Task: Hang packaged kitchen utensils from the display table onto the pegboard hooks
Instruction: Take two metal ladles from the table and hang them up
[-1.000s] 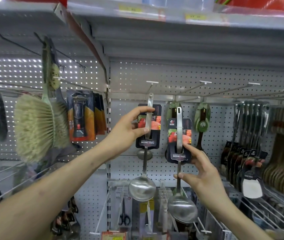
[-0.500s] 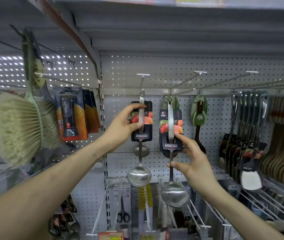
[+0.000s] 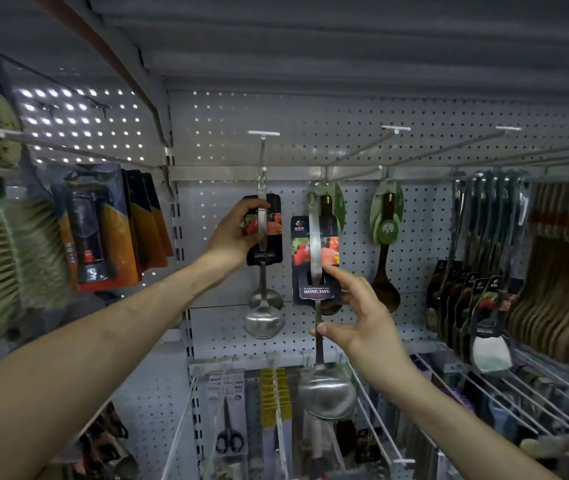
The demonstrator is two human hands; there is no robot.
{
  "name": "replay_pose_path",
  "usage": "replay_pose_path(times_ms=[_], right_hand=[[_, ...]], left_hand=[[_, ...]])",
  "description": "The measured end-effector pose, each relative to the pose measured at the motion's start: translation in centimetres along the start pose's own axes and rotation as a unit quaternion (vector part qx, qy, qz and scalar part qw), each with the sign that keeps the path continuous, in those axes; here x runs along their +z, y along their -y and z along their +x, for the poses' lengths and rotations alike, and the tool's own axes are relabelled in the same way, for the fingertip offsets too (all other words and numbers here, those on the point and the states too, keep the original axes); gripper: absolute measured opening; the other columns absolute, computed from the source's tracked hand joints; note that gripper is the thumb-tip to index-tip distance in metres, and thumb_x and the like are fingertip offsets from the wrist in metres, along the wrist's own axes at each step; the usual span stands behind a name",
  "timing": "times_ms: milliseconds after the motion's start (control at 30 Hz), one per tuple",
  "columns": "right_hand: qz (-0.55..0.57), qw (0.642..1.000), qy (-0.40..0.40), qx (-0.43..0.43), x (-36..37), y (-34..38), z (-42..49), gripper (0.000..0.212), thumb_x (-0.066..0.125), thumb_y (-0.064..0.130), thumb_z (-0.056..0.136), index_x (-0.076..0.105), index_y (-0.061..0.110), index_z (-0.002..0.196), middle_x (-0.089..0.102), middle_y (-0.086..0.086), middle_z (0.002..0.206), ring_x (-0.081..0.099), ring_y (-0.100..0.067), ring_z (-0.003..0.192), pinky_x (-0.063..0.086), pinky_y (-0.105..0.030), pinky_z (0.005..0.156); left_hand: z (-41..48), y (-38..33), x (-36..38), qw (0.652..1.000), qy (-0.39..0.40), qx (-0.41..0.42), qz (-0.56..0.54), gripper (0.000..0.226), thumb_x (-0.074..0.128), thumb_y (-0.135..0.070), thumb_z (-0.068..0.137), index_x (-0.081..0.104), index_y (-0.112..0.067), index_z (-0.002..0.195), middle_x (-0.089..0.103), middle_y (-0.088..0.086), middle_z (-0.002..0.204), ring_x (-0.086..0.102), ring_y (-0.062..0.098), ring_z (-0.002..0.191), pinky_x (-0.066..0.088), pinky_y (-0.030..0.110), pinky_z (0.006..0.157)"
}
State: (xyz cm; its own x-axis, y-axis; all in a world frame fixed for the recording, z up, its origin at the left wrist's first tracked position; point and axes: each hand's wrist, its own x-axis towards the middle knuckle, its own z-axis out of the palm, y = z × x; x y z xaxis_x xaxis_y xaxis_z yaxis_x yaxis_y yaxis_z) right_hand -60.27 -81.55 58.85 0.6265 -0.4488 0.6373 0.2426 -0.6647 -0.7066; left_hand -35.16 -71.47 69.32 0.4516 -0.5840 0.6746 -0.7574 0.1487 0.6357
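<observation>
- Hanging step, near its close: the left hand [image 3: 238,233] grips the printed card of a steel ladle [image 3: 263,237], fingers curled round the card's left edge.
- Above that grip, the ladle's handle top meets a peg hook [image 3: 261,157] on the pegboard [image 3: 310,112]. The bowl hangs straight below the grip.
- The right hand [image 3: 355,327] is spread, not clamped. Its index fingertip [image 3: 328,268] rests on the card of a second ladle [image 3: 316,261], and the thumb tip lies against the shaft below.
- Above that touch, the second ladle's handle top sits just in front of a green-carded wooden spoon [image 3: 337,202]. Whether it has caught its own hook cannot be told.
- Judgement: 2 ladles are at the pegs, and neither has yet been let go.
- The next move likely calls for checking that each handle hole is seated on its wire.
- After that, both hands would ease away without setting the bowls swinging, then go to the display table, out of view, for more stock.
</observation>
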Motion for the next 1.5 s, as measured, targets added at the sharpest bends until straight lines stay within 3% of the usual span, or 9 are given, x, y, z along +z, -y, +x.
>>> replay_pose_path(times_ms=[100,233,333,467,600,733,867,1233,1500], right_hand=[[0.003,1.000,-0.002,0.004,0.0,0.1,-0.1,0.093,0.083,0.000,0.089,0.048,0.065,0.145,0.049,0.033,0.139,0.044,0.012,0.133,0.041,-0.004,0.104],[0.000,1.000,-0.004,0.001,-0.1,0.6,-0.3,0.093,0.082,0.000,0.090,0.048,0.066,0.146,0.049,0.034,0.139,0.043,0.012,0.135,0.039,-0.002,0.104],[0.004,1.000,-0.002,-0.002,-0.1,1.3,-0.6,0.092,0.082,0.000,0.090,0.048,0.065,0.146,0.049,0.034,0.139,0.044,0.011,0.133,0.046,-0.014,0.107],[0.036,0.999,-0.003,-0.025,0.3,2.7,-1.1,0.090,0.081,-0.007,0.089,0.052,0.054,0.149,0.053,0.024,0.144,0.049,0.001,0.137,0.049,-0.009,0.102],[0.060,0.997,0.007,-0.051,1.2,4.5,-1.8,0.093,0.080,-0.009,0.088,0.053,0.058,0.147,0.053,0.024,0.140,0.053,0.003,0.132,0.053,-0.011,0.099],[0.084,0.992,0.028,-0.087,2.1,6.2,-2.6,0.097,0.076,-0.016,0.089,0.054,0.057,0.148,0.055,0.023,0.138,0.054,0.008,0.131,0.050,-0.006,0.096],[0.090,0.991,0.041,-0.094,2.9,7.3,-2.9,0.097,0.075,-0.015,0.090,0.052,0.057,0.151,0.056,0.019,0.126,0.056,0.000,0.120,0.056,-0.013,0.096],[0.091,0.992,0.023,-0.087,4.4,7.1,-1.7,0.093,0.076,-0.012,0.088,0.055,0.053,0.151,0.058,0.022,0.122,0.057,0.004,0.123,0.045,-0.002,0.094],[0.088,0.993,0.022,-0.070,5.3,5.5,-0.1,0.093,0.074,-0.012,0.089,0.055,0.058,0.148,0.056,0.032,0.129,0.054,0.008,0.126,0.045,-0.003,0.095]], left_hand=[[1.0,1.1,0.1,1.000,0.000,0.003,-0.007,0.051,0.060,0.005,0.102,0.061,-0.034,0.135,0.057,-0.038,0.123,0.057,-0.029,0.097,0.052,0.002,0.072],[1.4,1.8,0.1,1.000,0.005,-0.010,-0.016,0.054,0.060,0.003,0.103,0.061,-0.044,0.130,0.058,-0.040,0.122,0.061,-0.020,0.099,0.054,0.004,0.072],[1.3,2.0,0.0,0.999,0.016,-0.018,-0.030,0.066,0.063,0.006,0.100,0.062,-0.056,0.123,0.064,-0.043,0.115,0.066,-0.016,0.100,0.056,0.008,0.074],[0.2,1.6,-0.3,0.999,0.015,-0.022,-0.047,0.068,0.072,0.001,0.095,0.064,-0.060,0.124,0.063,-0.022,0.133,0.063,-0.003,0.116,0.053,0.018,0.093],[-2.8,0.6,-1.0,0.999,0.002,-0.006,-0.036,0.064,0.078,-0.014,0.094,0.060,-0.068,0.123,0.051,-0.038,0.135,0.049,-0.016,0.125,0.048,0.021,0.103],[-7.8,-1.0,-2.1,0.998,0.038,-0.015,-0.041,0.049,0.072,-0.033,0.099,0.056,-0.055,0.140,0.056,-0.022,0.148,0.049,0.000,0.140,0.045,0.039,0.113],[-13.1,-2.8,-3.5,0.996,0.063,-0.012,-0.065,0.052,0.065,-0.020,0.103,0.056,-0.049,0.145,0.065,-0.014,0.141,0.059,0.006,0.135,0.049,0.041,0.109],[-19.1,-4.2,-5.7,0.986,0.112,-0.039,-0.120,0.054,0.065,-0.028,0.106,0.050,-0.048,0.154,0.067,-0.001,0.135,0.066,0.024,0.129,0.059,0.041,0.105],[-20.0,-2.6,-3.9,0.983,0.157,-0.058,-0.077,0.099,0.082,-0.032,0.096,0.015,-0.067,0.160,0.066,-0.010,0.133,0.070,0.022,0.121,0.060,0.039,0.101]])
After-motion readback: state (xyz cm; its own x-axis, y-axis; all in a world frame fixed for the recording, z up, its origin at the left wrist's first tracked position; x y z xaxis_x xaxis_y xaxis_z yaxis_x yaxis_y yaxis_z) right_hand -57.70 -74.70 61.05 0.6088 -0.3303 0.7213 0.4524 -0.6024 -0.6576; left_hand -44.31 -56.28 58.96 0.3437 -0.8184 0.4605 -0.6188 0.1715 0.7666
